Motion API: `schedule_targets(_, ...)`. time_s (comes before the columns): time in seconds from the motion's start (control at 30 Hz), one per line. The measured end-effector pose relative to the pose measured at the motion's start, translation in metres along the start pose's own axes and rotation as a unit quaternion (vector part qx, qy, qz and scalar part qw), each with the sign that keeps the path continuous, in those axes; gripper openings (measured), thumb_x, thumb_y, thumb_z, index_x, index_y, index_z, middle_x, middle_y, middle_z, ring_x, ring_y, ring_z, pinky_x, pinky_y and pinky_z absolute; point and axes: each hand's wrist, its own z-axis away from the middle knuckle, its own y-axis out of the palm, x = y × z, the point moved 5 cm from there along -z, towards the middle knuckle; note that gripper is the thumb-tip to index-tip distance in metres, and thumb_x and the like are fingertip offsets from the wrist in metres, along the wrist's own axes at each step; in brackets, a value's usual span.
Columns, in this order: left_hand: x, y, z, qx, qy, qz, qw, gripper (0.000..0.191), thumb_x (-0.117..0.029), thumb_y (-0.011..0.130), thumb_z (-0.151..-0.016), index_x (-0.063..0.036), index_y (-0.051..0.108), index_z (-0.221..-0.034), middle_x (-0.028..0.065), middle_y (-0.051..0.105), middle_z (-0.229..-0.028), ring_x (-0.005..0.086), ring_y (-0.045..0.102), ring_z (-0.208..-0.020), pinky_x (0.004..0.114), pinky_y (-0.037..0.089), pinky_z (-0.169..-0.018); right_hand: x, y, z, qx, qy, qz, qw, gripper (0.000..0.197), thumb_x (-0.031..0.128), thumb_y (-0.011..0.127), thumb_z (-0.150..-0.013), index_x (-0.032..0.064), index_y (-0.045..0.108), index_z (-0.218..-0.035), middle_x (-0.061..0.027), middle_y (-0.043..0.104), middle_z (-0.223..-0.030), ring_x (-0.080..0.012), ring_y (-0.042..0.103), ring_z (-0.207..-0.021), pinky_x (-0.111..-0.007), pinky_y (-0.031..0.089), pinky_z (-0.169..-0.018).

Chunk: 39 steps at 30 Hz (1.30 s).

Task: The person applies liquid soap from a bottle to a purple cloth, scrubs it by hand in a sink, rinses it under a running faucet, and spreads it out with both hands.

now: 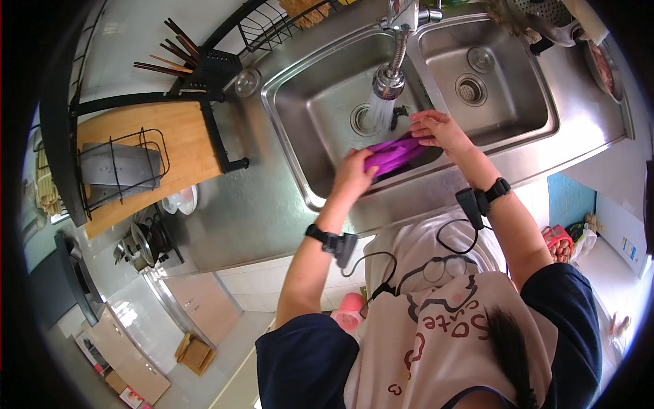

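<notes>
My left hand point(352, 171) grips one end of a purple cloth point(391, 155) over the front part of the large steel sink basin point(319, 125). At the cloth's other end is my right hand point(434, 132), its fingers spread and the tips touching the fabric; whether it grips cannot be told. Water runs from the chrome faucet head point(388, 83) behind the cloth, towards the drain point(361, 120). Small dark scraps point(398, 116) lie in the basin near the stream. Something dark shows under the cloth, partly hidden.
The smaller basin point(503, 112) is on the right. To the left stand a black chopstick holder point(212, 69) and a wooden board point(189, 133) on a black rack, with a cleaver-like blade point(120, 166) there. A round steel strainer point(248, 82) sits by the sink; a metal bowl point(618, 76) is far right.
</notes>
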Motion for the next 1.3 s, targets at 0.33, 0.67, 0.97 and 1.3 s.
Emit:
schedule_targets(0.33, 0.058, -0.036, 0.092, -0.091, -0.086, -0.200, 0.972, 0.035, -0.028, 0.071, -0.074, -0.0116, 0.054, -0.100, 0.0137, 0.061, -0.091, 0.0362, 0.064, -0.075, 0.046, 0.052, -0.065, -0.021, 0.000, -0.004, -0.001, 0.030, 0.018, 0.999, 0.025, 0.025, 0.047, -0.096, 0.0122, 0.063, -0.112, -0.0030, 0.065, -0.100, -0.0142, 0.061, -0.093, -0.030, 0.049, -0.080)
schedule_targets(0.67, 0.016, 0.029, -0.038, -0.127, -0.201, 0.462, 0.854, 0.030, -0.022, 0.067, -0.083, -0.0003, 0.059, -0.102, 0.0105, 0.065, -0.085, 0.0191, 0.062, -0.071, 0.032, 0.052, -0.066, 0.002, 0.042, -0.021, -0.049, -0.100, -0.018, 0.994, 0.045, 0.019, 0.060, -0.089, 0.0111, 0.046, -0.132, -0.0058, 0.058, -0.114, -0.0161, 0.057, -0.098, -0.030, 0.048, -0.081)
schedule_targets(0.97, -0.037, 0.017, -0.099, -0.087, -0.197, 0.753, 0.622, 0.028, -0.010, 0.056, -0.089, -0.0086, 0.044, -0.115, 0.0106, 0.060, -0.110, 0.0243, 0.062, -0.096, 0.039, 0.054, -0.079, 0.146, 0.073, 0.029, 0.036, -0.418, 0.236, 0.877, 0.054, 0.000, 0.062, -0.083, 0.0064, 0.045, -0.135, -0.0085, 0.057, -0.127, -0.0182, 0.052, -0.118, -0.031, 0.042, -0.098)
schedule_targets(1.3, 0.003, 0.005, -0.137, -0.140, -0.166, 0.767, 0.604, 0.023, -0.009, 0.058, -0.090, -0.0119, 0.049, -0.110, 0.0071, 0.063, -0.105, 0.0207, 0.064, -0.090, 0.037, 0.055, -0.073, 0.162, 0.068, 0.003, -0.166, -0.541, 0.332, 0.754, 0.021, -0.007, 0.064, -0.073, 0.0022, 0.058, -0.090, -0.0093, 0.065, -0.117, -0.0305, 0.063, -0.103, -0.034, 0.050, -0.085)
